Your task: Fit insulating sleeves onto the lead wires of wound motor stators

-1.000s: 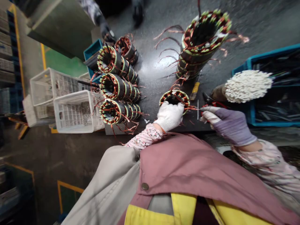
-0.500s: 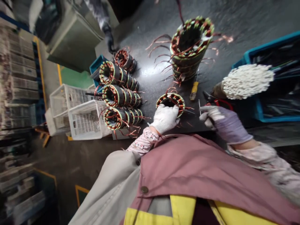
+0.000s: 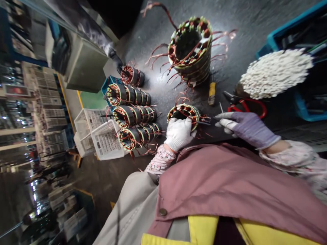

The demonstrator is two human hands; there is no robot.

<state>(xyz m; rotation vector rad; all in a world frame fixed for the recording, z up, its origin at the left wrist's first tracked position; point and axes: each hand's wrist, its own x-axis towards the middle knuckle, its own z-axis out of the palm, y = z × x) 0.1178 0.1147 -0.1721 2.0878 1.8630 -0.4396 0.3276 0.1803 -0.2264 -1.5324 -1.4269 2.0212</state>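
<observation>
Left hand (image 3: 178, 134) in white knit glove: grip clamped on rim of small wound stator (image 3: 184, 113), fingers curled over near edge. Stator tilted, at near edge of dark tabletop (image 3: 158, 73), copper leads fanning out on all sides. Right hand (image 3: 246, 128) in purple glove, just right of stator: grip pinched together on slim dark tool (image 3: 204, 122), tip among the leads, exact tool type too thin to tell. Floral sleeves (image 3: 160, 160) on both forearms, mauve jacket (image 3: 230, 190) and yellow panels (image 3: 201, 229) along bottom of view. Just beyond right fingers: yellow-handled screwdriver (image 3: 211, 93) lying on tabletop, red-handled pliers (image 3: 245, 107) further right. Right of those, bundle of white-tipped sticks (image 3: 276, 73) over blue crate (image 3: 304, 109) holding dark parts. Straight ahead: tall upright stack of wound stators (image 3: 190, 51), loose copper leads all around. Left of held stator: three rows of stators (image 3: 134, 115) lying on their sides, side by side, one shorter stator (image 3: 131, 76) beyond. Past tabletop's left edge: white plastic crates (image 3: 106, 143), blue bin (image 3: 109, 85). Far end: co-worker's dark-gloved hand (image 3: 117, 63) near short stator, grey cabinet (image 3: 85, 69), shelving racks (image 3: 46, 88) at far left, blurred.
</observation>
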